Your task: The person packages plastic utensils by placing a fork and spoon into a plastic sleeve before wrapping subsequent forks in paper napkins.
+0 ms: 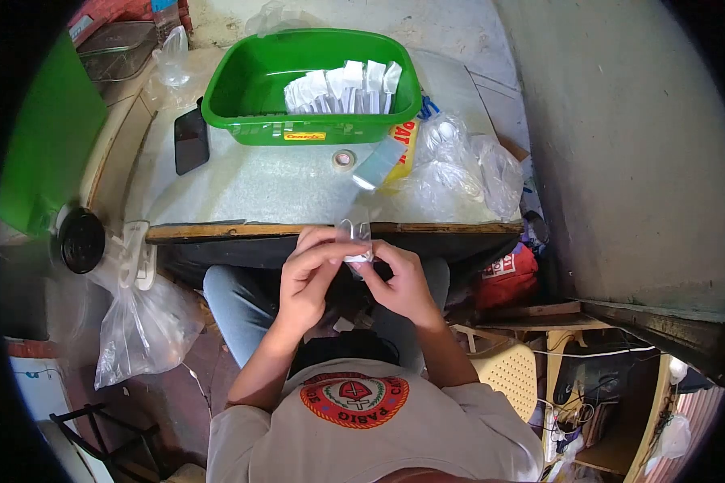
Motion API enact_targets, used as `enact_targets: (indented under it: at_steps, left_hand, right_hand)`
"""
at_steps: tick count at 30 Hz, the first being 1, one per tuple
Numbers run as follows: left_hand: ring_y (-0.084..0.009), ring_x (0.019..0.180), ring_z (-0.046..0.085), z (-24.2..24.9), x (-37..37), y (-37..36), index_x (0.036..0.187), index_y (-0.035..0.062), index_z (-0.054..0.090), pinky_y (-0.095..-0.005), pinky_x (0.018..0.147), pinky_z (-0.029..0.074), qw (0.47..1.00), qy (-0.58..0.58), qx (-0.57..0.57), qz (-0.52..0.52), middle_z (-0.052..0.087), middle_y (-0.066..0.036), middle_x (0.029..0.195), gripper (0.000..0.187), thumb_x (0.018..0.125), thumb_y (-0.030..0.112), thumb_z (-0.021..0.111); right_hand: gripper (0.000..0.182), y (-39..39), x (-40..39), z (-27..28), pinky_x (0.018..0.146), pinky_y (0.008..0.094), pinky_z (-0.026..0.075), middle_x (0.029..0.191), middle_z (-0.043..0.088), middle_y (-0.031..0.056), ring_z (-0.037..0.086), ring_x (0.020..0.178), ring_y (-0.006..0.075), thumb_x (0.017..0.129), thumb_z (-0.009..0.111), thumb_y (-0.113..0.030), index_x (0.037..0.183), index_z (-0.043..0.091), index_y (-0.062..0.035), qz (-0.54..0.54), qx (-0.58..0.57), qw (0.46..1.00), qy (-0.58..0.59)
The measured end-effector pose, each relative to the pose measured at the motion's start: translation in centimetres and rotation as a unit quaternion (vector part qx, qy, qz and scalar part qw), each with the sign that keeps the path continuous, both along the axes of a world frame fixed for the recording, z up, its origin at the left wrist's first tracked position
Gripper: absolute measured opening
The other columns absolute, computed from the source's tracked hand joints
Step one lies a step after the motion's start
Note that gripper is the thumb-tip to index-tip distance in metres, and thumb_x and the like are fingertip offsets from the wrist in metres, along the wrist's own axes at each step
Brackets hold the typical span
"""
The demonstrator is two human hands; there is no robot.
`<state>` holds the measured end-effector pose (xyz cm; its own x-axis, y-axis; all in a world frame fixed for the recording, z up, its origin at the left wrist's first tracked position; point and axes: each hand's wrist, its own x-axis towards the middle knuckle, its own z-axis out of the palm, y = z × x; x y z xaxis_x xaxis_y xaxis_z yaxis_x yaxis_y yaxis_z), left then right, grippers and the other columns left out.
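Note:
Between both hands, just over the front edge of the table (pixel 258 205), is a small clear plastic packet (pixel 353 232) with something white in its lower part. My left hand (pixel 308 270) pinches it from the left, fingers reaching across its front. From the other side, my right hand (pixel 401 282) grips its lower right corner between thumb and fingers. What exactly the white content is, I cannot make out. Beyond the hands stands a green basin (pixel 298 129), where several similar white packets (pixel 350 84) lean in a row.
A tape roll (pixel 344 159) and a stack of clear sleeves (pixel 381 163) lie before the basin. Crumpled clear bags (pixel 451 173) and a blue-handled tool (pixel 429 107) are to the right. A black phone (pixel 191 141) lies left; a plastic bag (pixel 145 330) hangs lower left.

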<state>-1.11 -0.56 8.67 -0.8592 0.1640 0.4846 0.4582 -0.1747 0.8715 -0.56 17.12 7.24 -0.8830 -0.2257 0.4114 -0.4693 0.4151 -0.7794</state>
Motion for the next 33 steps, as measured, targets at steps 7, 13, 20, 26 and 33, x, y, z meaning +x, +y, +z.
enact_targets:
  at_steps: [7, 13, 20, 26, 33]
  left_hand:
    - [-0.0216, 0.098, 0.06, 0.3, -0.3, -0.1, 0.095, 0.0037, 0.075, -0.0308, 0.082, 0.047, 0.992, 0.097, 0.065, -0.042, 0.063, -0.012, 0.107, 0.027, 0.077, -0.014, 0.064]
    - [-0.0222, 0.099, 0.062, 0.2, -0.2, -0.3, 0.096, 0.0027, 0.075, -0.0315, 0.083, 0.049, 0.995, 0.077, 0.061, -0.031, 0.063, -0.012, 0.106, 0.026, 0.078, -0.013, 0.065]
    - [-0.0194, 0.098, 0.062, 1.5, -0.1, 0.4, 0.1, 0.0004, 0.072, -0.0295, 0.087, 0.048, 1.0, -0.014, 0.021, 0.003, 0.066, -0.009, 0.099, 0.023, 0.081, -0.01, 0.065]
    - [-0.0173, 0.091, 0.06, 1.4, -0.7, 0.4, 0.098, 0.0032, 0.072, -0.0276, 0.081, 0.045, 0.998, -0.03, -0.057, -0.017, 0.066, -0.007, 0.098, 0.019, 0.081, -0.004, 0.068]
    - [-0.0163, 0.087, 0.058, 1.6, -0.7, 0.9, 0.1, 0.0046, 0.069, -0.0281, 0.078, 0.044, 0.996, -0.011, -0.083, 0.023, 0.064, -0.007, 0.099, 0.021, 0.08, -0.002, 0.068]
  right_hand:
    - [0.027, 0.5, -0.5, 0.7, 0.072, 0.0355, 0.055, 0.097, 0.069, 0.0094, 0.068, 0.083, 0.0284, 0.079, 0.068, -0.005, 0.106, 0.065, -0.0063, -0.031, 0.065, 0.989, 0.132]
    - [0.033, 0.7, -0.8, 1.2, 0.077, 0.0349, 0.054, 0.104, 0.068, 0.0049, 0.067, 0.09, 0.025, 0.075, 0.068, -0.006, 0.108, 0.065, -0.0095, -0.042, 0.134, 0.973, 0.181]
    - [0.034, 0.8, -0.8, 1.2, 0.086, 0.0384, 0.05, 0.112, 0.061, 0.0037, 0.059, 0.103, 0.0259, 0.069, 0.069, -0.009, 0.103, 0.068, -0.0113, -0.07, 0.186, 0.939, 0.281]
    - [0.031, 1.3, -0.9, 1.1, 0.092, 0.0443, 0.044, 0.114, 0.058, 0.0037, 0.053, 0.107, 0.0268, 0.067, 0.07, -0.009, 0.098, 0.068, -0.011, -0.081, 0.218, 0.923, 0.306]
    - [0.035, 1.5, -0.8, 1.0, 0.092, 0.0444, 0.042, 0.113, 0.056, 0.0037, 0.052, 0.102, 0.0252, 0.066, 0.071, -0.008, 0.101, 0.07, -0.0127, -0.109, 0.216, 0.913, 0.329]
